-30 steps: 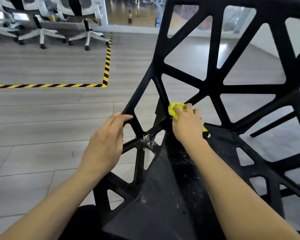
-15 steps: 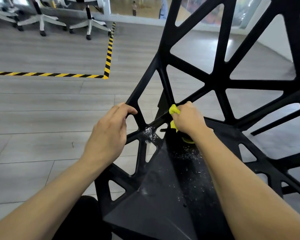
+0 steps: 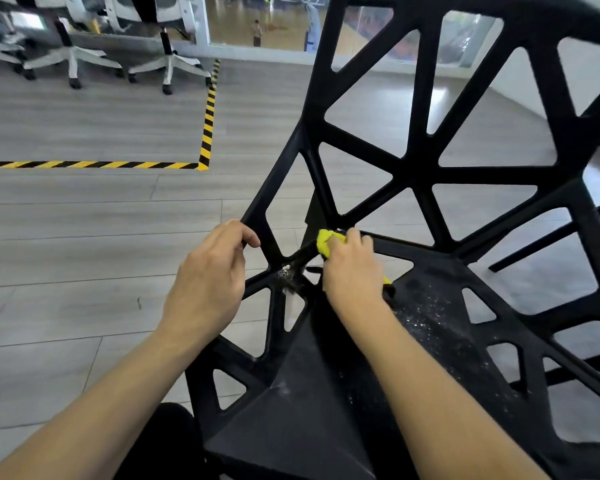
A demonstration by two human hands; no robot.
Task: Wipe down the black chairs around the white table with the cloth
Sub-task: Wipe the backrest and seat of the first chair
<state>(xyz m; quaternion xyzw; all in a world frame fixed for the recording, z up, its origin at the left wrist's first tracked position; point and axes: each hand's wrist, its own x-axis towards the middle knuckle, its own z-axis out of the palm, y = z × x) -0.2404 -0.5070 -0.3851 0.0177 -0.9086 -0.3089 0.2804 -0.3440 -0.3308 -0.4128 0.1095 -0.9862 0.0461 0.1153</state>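
Note:
A black chair (image 3: 413, 174) with a web of triangular openings fills the right half of the head view. White dust speckles its seat (image 3: 430, 327) and a joint of the left frame. My left hand (image 3: 208, 282) grips the chair's left edge strut, fingers curled round it. My right hand (image 3: 352, 268) holds a bunched yellow cloth (image 3: 326, 242) and presses it on the strut where the backrest meets the seat. Most of the cloth is hidden under my fingers.
Grey plank floor (image 3: 84, 254) spreads to the left, marked with yellow-and-black hazard tape (image 3: 207, 129). White-based office chairs (image 3: 167, 67) stand at the far left back. A glass wall runs behind them. More black chair legs (image 3: 534, 247) show through the openings at right.
My right hand has slid the cloth along the strut at the seat's back corner, first down, then back up. My left hand keeps its grip on the frame edge.

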